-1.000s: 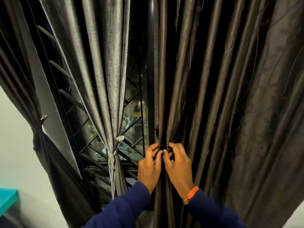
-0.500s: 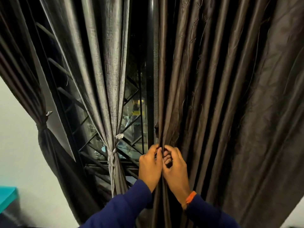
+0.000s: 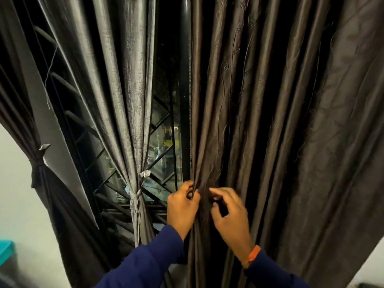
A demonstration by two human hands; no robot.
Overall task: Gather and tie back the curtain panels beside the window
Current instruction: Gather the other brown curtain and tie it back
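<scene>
A dark brown curtain panel (image 3: 280, 121) fills the right half of the view, hanging in long vertical folds from above the frame to below it, with faint embroidered swirls on its sheen. Its inner edge hangs just beside the black window frame (image 3: 184, 90). The fabric looks thin, soft and smooth, probably light for its size and likely to slide out of a loose hold, so the folds would best be bunched tightly at waist height, where the hands are. The left hand (image 3: 181, 207) has its grip closed on the panel's inner edge, fingers curled round a narrow fold. The right hand (image 3: 230, 217) is just beside it, its fingers (image 3: 218, 193) bent and touching the gathered pleats; whether they actually pinch cloth cannot be told. Both arms wear dark blue sleeves (image 3: 145, 265), and an orange band (image 3: 254, 254) sits on the right wrist. No tie for this panel can be seen. To the left, a grey curtain panel (image 3: 124, 90) is already gathered and knotted with a pale tie (image 3: 136, 197). Further left, a second dark panel (image 3: 25, 125) is cinched against the white wall (image 3: 18, 204). Between the panels, a diagonal metal window grille (image 3: 160, 119) shows against a dark night outside. A turquoise object (image 3: 5, 252) sits at the lower left edge.
</scene>
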